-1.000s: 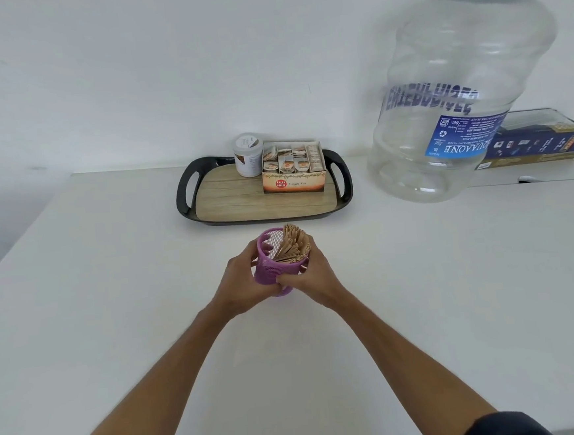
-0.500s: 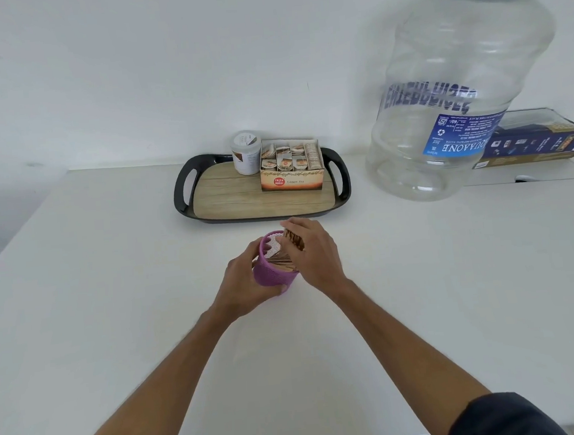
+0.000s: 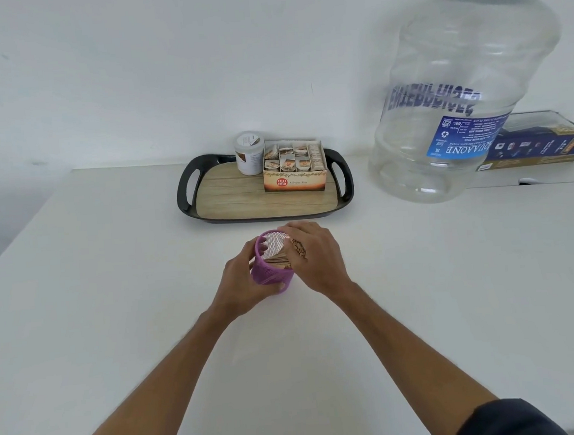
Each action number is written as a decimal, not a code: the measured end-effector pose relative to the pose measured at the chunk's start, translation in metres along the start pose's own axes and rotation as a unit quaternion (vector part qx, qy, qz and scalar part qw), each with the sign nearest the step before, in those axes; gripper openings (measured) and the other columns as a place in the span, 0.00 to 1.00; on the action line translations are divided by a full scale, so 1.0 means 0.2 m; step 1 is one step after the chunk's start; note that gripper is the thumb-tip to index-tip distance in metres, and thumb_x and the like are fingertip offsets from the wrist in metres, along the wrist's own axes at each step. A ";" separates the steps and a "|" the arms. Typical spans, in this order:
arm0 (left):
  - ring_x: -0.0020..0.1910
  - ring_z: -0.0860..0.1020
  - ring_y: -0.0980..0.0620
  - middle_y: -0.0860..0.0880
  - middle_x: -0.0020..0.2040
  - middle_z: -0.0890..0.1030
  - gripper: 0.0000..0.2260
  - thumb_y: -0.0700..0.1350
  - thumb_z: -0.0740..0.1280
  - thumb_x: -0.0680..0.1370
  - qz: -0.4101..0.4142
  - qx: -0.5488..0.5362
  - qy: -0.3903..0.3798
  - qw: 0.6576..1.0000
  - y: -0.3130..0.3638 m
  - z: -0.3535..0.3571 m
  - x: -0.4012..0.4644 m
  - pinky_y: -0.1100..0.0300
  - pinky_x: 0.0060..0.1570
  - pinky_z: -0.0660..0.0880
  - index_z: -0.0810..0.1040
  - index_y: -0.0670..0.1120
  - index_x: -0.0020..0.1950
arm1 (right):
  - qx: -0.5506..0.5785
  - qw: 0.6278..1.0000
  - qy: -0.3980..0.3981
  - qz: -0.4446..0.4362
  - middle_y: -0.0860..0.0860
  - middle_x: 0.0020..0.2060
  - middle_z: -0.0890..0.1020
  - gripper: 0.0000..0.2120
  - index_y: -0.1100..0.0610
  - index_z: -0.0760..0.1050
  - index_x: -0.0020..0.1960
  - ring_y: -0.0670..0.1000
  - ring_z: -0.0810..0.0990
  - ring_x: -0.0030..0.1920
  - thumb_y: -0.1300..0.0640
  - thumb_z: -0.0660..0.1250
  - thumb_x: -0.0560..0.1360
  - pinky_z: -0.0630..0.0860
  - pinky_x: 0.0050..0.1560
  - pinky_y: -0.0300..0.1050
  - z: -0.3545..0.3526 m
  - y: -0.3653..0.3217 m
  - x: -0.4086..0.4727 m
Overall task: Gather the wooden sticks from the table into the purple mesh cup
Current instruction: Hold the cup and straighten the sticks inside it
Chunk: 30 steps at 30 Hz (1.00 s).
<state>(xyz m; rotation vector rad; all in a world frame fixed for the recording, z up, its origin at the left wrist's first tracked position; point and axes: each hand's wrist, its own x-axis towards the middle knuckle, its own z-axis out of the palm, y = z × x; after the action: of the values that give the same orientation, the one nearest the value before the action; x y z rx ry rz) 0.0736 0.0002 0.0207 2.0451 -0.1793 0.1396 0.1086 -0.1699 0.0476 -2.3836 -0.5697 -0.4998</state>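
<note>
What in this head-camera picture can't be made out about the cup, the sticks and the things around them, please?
- Right hand: lies over the sticks; whether it grips or presses them is hidden.
- Sticks: lower ends and count hidden inside the purple cup.
- Cup base: covered by the left hand.
- Water bottle: neck cut off by the top edge.
- Jar label: too small to read.

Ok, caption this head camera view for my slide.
Left hand grips the purple mesh cup while the right hand presses the wooden sticks in.
</note>
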 end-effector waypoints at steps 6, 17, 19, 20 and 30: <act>0.59 0.76 0.58 0.61 0.60 0.76 0.41 0.46 0.83 0.62 0.003 0.000 -0.005 1.000 0.00 0.00 0.01 0.71 0.49 0.75 0.66 0.53 0.70 | -0.039 0.993 -0.076 -0.080 0.51 0.51 0.85 0.11 0.58 0.83 0.53 0.51 0.79 0.56 0.54 0.64 0.79 0.75 0.56 0.46 0.02 0.00 0.00; 0.58 0.77 0.57 0.60 0.61 0.77 0.42 0.49 0.82 0.60 0.005 -0.001 -0.006 1.000 0.00 -0.01 0.02 0.66 0.50 0.78 0.68 0.52 0.71 | -0.093 0.977 -0.170 -0.086 0.49 0.48 0.85 0.16 0.56 0.82 0.50 0.51 0.79 0.50 0.51 0.57 0.76 0.72 0.58 0.47 -0.02 -0.02 0.06; 0.59 0.77 0.56 0.60 0.61 0.77 0.42 0.49 0.82 0.60 0.002 -0.001 -0.005 1.000 0.00 -0.01 0.02 0.65 0.51 0.78 0.67 0.52 0.71 | -0.122 0.965 -0.219 -0.082 0.50 0.43 0.84 0.18 0.55 0.79 0.42 0.51 0.77 0.43 0.51 0.52 0.76 0.71 0.60 0.51 -0.02 -0.04 0.08; 0.59 0.77 0.56 0.59 0.61 0.77 0.42 0.49 0.82 0.60 0.001 -0.002 -0.004 1.000 -0.01 -0.01 0.02 0.65 0.51 0.78 0.68 0.52 0.71 | -0.133 0.958 -0.241 -0.076 0.51 0.40 0.83 0.18 0.54 0.76 0.38 0.51 0.75 0.39 0.51 0.50 0.75 0.70 0.60 0.52 -0.02 -0.05 0.09; 0.57 0.76 0.62 0.64 0.59 0.77 0.42 0.48 0.82 0.60 -0.004 -0.005 -0.006 1.000 0.01 -0.01 0.01 0.61 0.52 0.79 0.67 0.56 0.70 | -0.164 0.894 -0.416 -0.032 0.49 0.54 0.82 0.17 0.48 0.79 0.62 0.52 0.74 0.47 0.54 0.54 0.80 0.69 0.44 0.45 -0.05 -0.11 0.20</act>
<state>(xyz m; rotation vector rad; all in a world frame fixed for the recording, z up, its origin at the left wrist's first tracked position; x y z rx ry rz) 0.0756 0.0014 0.0233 2.0371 -0.1777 0.1220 0.1290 -0.1501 0.0860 -2.8619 -0.9891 0.4963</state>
